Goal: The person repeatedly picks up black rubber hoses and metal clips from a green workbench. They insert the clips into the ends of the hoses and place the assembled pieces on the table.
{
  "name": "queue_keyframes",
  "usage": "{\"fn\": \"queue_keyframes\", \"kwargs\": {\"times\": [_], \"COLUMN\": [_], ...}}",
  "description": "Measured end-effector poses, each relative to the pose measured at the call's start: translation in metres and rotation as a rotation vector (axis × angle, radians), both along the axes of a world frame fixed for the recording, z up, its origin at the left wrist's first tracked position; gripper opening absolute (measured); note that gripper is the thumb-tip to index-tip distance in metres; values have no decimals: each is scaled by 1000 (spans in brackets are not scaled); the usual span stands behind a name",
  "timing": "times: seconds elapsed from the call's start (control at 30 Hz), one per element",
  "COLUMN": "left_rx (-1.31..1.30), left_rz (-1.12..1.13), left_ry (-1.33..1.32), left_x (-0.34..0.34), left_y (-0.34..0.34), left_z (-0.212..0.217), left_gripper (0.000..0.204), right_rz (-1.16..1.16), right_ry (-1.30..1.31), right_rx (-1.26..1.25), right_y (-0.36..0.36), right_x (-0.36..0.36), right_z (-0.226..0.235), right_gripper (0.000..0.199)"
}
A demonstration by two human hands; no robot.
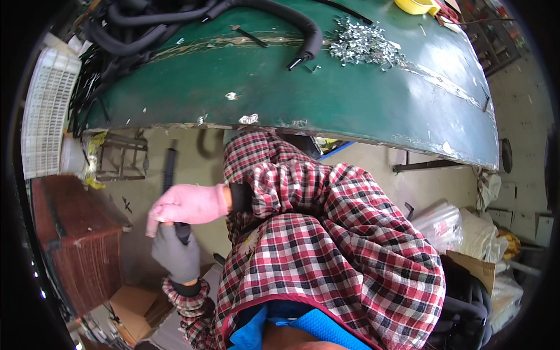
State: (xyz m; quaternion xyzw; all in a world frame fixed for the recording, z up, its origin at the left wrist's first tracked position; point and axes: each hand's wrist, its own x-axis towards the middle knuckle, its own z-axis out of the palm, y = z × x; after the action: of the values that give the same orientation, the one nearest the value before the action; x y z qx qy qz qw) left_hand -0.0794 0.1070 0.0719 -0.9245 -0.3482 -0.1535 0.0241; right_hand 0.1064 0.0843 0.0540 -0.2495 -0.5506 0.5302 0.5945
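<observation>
My left hand (175, 254), in a grey glove, is at the left, off the side of my lap. Its fingers close around a narrow black piece (170, 166), like a strip or slim tube. My right hand (192, 204), in a pink glove, reaches across my body and grips the same piece just above the left hand. One end of it sticks up past the pink glove, slightly blurred. A dark part (182, 233) shows between the two gloves. Their fingers hide the rest of the piece.
A green worktable (262, 87) spans the far side, bearing black foam-covered tubes (297, 23) and a heap of small metal clips (364, 44). A yellow container (417, 6) sits far right. Left are a white plastic basket (49, 111), a brown cabinet (81, 251) and a cardboard box (137, 309).
</observation>
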Motion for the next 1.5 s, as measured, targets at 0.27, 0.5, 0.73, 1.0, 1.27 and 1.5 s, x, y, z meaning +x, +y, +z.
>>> {"fn": "queue_keyframes", "kwargs": {"times": [0.27, 0.5, 0.73, 1.0, 1.27, 1.5], "left_rx": [-242, -475, -577, -790, -1054, -1242], "left_rz": [-108, -246, -57, -38, -11, 73], "left_ry": [17, -107, -134, -438, -741, -856], "left_x": [95, 149, 128, 123, 117, 117], "left_y": [28, 50, 44, 31, 28, 35], "left_z": [-59, -52, -48, -26, -31, -37], "left_gripper": [55, 63, 40, 41, 41, 40], "right_rz": [-1177, -1535, -1514, -638, -943, -1027], "right_ry": [-426, -1494, -999, 449, -206, -588], "right_rx": [-132, -610, -501, -351, -17, 44], "right_y": [-86, -138, -139, -76, -29, -32], "right_x": [128, 240, 216, 110, 62, 61], "right_z": [-17, -18, -22, -35, -83, -75], "right_gripper": [22, 25, 11, 17, 8, 14]}}
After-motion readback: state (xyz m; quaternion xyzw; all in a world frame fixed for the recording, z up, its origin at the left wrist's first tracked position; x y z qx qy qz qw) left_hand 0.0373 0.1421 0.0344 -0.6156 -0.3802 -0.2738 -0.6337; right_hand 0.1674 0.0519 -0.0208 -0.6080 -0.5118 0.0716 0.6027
